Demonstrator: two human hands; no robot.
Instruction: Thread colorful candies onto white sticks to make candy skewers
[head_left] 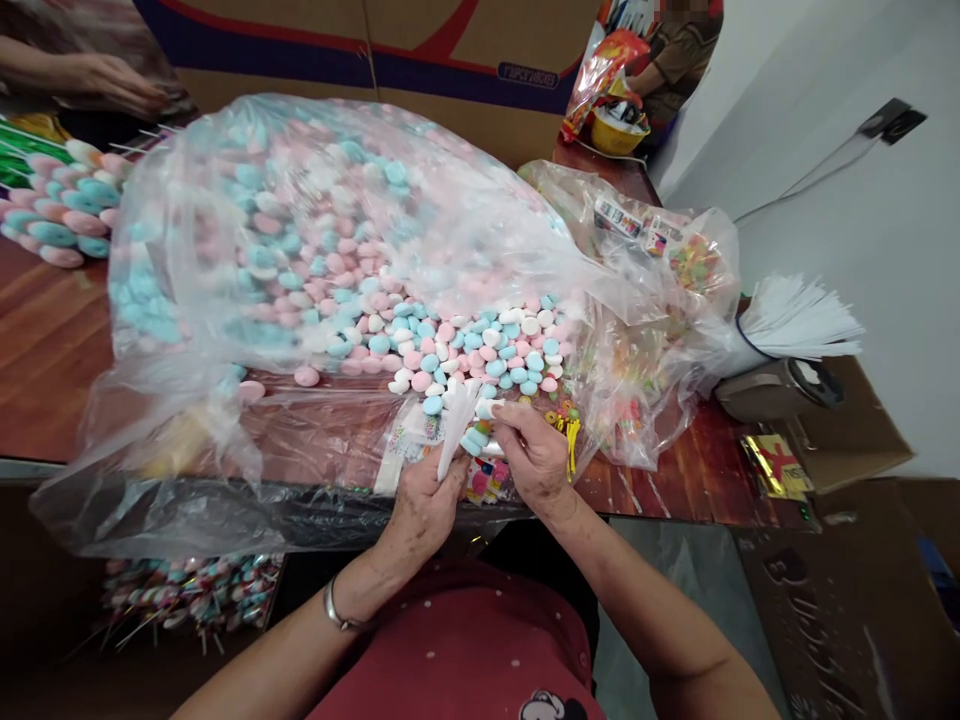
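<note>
My left hand (429, 500) is closed around a small bundle of thin white sticks (459, 425), which points up and away from me. Right beside the bundle is a short row of blue, orange and white marshmallows (475, 440); the stick through them is mostly hidden. My right hand (534, 458) pinches a white marshmallow (487, 409) at the upper end of that row. Just beyond both hands, loose pink, blue and white marshmallows (480, 345) spill from the mouth of a big clear plastic bag (300, 230).
Clear bags of colourful candy (660, 270) lie at right, near a bundle of white sticks (799, 318) and a grey mug (780, 388). Gold ties (572, 445) lie by my right hand. Finished marshmallow skewers (67, 205) sit at left, near another person's hand (112, 85). A large carton (390, 60) stands behind.
</note>
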